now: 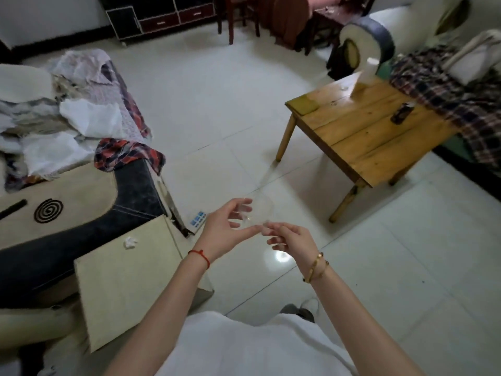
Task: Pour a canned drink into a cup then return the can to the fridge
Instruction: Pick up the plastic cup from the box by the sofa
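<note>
I hold a clear plastic cup (259, 213) in front of me, above the tiled floor. My left hand (226, 229) curls round its left side, thumb pointing right under it. My right hand (291, 238) pinches the cup's near right edge with its fingertips. A faint clear strip (267, 175) runs from the cup up toward the table; I cannot tell what it is. A dark can (401, 113) stands upright on the low wooden table (360, 137) at the right, well beyond both hands. No fridge is in view.
A sofa (81, 218) piled with cloths fills the left side, with a beige side ledge (127, 278) near my left arm. A second sofa with a plaid cloth (447, 88) stands behind the table. A dark cabinet (160, 17) and wooden chairs line the far wall.
</note>
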Demonstrator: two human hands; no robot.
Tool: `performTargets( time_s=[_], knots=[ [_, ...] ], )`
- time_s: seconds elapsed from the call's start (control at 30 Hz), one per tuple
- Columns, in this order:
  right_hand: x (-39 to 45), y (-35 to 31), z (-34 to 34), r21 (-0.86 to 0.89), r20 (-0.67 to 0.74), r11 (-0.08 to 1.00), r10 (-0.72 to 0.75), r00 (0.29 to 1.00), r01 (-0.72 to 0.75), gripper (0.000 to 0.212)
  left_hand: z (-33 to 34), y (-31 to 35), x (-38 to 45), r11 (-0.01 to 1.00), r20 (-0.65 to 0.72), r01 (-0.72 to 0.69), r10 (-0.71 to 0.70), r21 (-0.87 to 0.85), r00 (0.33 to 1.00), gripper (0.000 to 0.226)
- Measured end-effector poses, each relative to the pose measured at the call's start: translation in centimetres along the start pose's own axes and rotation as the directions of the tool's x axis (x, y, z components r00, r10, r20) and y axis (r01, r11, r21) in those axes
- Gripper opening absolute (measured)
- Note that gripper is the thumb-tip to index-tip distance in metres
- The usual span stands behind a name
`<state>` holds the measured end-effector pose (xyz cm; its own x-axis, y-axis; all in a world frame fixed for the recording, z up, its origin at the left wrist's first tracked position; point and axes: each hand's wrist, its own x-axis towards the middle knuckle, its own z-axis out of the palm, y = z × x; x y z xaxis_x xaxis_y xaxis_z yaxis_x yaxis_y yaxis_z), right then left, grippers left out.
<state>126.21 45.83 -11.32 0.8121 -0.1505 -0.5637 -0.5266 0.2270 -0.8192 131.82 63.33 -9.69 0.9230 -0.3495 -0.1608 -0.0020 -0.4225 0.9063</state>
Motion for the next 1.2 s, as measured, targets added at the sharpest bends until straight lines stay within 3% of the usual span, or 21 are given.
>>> performTargets(
  time_s=[0.37,0.7,0.93,1.2],
  knots=[
    [0.7,-5.9,-25.5,0.049,-0.202,0.996,-0.059,0.978,0.071,0.023,21.5,12.7,11.1,0.988,0.235,-0.157,0.155,-0.008,0.96,0.057],
    [5.1,-9.4,-38.7,0.126,-0.308,0.988,-0.049,0.95,0.092,0.026,33.5,19.0,20.3,0.972,0.366,-0.235,0.213,0.017,0.906,0.06],
    [12.7,-13.9,-47.2,0.124,-0.333,0.99,-0.022,0.943,0.067,0.026,41.0,21.6,30.4,0.971,0.366,-0.237,0.217,0.011,0.905,0.064],
    [23.5,-24.0,-56.9,0.072,-0.259,0.997,0.026,0.965,-0.008,0.027,47.4,26.8,43.7,0.982,0.276,-0.187,0.182,-0.007,0.944,0.063]
  ],
)
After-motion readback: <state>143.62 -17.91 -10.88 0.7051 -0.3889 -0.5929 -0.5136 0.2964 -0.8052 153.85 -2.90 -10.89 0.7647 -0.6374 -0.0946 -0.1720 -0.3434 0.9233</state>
